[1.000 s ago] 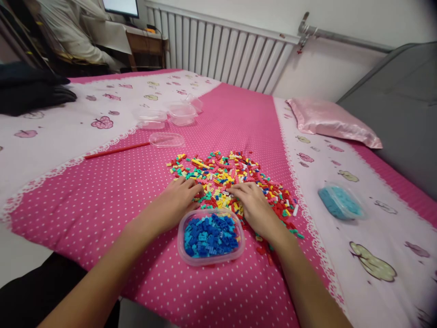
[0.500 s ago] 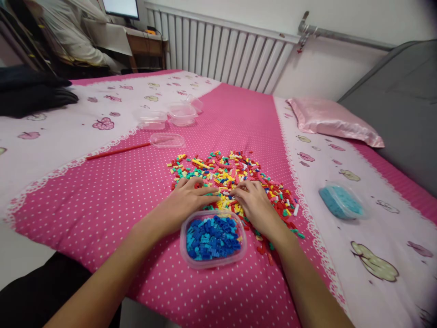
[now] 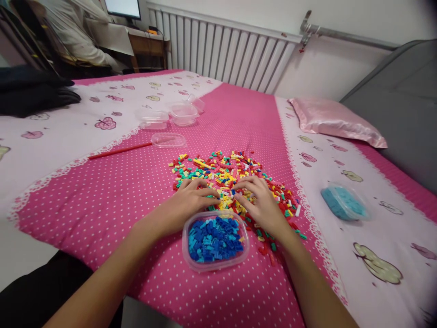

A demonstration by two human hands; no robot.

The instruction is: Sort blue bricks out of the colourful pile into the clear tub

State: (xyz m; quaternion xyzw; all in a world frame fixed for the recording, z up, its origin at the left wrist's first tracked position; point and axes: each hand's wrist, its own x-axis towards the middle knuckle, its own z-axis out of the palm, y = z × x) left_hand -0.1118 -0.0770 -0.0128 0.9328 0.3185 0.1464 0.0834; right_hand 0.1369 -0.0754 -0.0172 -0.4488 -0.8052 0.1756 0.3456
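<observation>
My left hand (image 3: 193,200) rests over the near left side of a heap of small toy building bricks (image 3: 221,175), fingers spread and nothing visible in them. At the middle of the heap, my right hand (image 3: 261,200) has a small blue brick (image 3: 233,192) between the tips of its thumb and index finger. The heap mixes red, yellow, green, pink and white pieces. Just below both hands sits a clear plastic tub (image 3: 215,265) filled with dark and light blue bricks (image 3: 215,239); an orange piece shows at its right side.
To the right stands a clear container of light turquoise contents (image 3: 344,202). Clear containers (image 3: 183,114), a clear lid (image 3: 169,140) and a red stick (image 3: 119,150) lie beyond the heap at left. A pink pillow (image 3: 336,122) and dark folded cloth (image 3: 37,93) rest on the bed. Someone sits at a desk.
My right hand's fingers have spread apart somewhat, and a blue brick now shows at their tips. My left hand has stayed nearly still. The whole view has shifted slightly.
</observation>
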